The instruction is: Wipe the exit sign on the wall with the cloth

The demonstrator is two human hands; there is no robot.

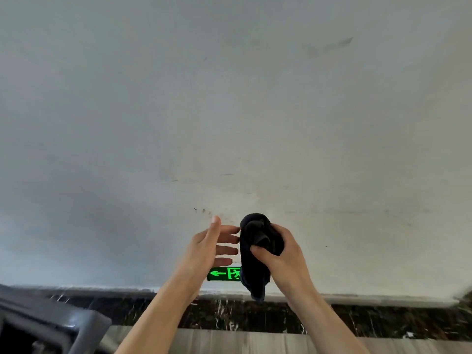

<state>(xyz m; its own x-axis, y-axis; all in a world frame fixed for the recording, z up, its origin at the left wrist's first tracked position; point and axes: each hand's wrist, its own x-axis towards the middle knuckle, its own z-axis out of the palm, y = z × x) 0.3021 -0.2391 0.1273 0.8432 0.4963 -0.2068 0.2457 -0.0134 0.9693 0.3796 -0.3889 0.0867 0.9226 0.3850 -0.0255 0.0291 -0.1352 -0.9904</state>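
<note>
Gripping bunched dark cloth (260, 246), right hand (283, 256)

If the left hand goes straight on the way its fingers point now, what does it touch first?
Most likely the dark cloth bunched in the right hand: the left hand has open fingers pointing at it, almost touching, though depth is unclear.

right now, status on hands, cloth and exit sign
Right hand shut on dark cloth. Left hand open, empty, beside it. Exit sign lit, low on wall, right part hidden behind hanging cloth.
</note>
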